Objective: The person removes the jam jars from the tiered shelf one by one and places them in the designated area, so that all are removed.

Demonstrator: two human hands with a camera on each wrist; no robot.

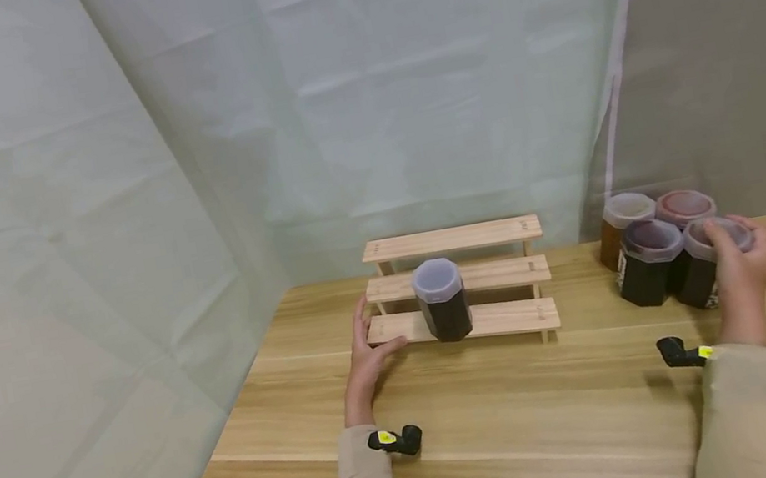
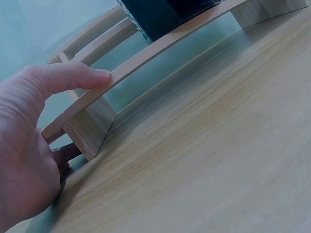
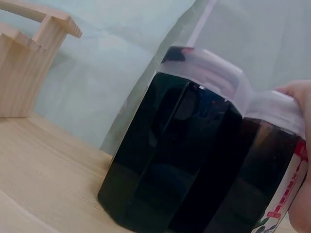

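A three-tier wooden display stand (image 1: 510, 317) stands on the table, and one dark jar with a translucent lid (image 1: 446, 304) sits upright on its lowest step. My left hand (image 1: 370, 357) holds the left end of that step; in the left wrist view the thumb (image 2: 73, 77) lies on the board's front edge, with the other fingers partly hidden behind. At the right, my right hand (image 1: 744, 267) grips the front-right jar (image 1: 700, 279) near its lid. This jar, with a white and red label (image 3: 282, 194), touches a neighbouring dark jar (image 3: 170, 155) in the right wrist view.
Beside the gripped jar are a black jar (image 1: 647, 271), an amber-brown jar (image 1: 610, 243) and a reddish-lidded jar (image 1: 685, 205), close together. Light cloth (image 1: 420, 97) hangs behind the wooden table (image 1: 534, 416). Each sleeve carries a small black wrist camera (image 1: 397, 439).
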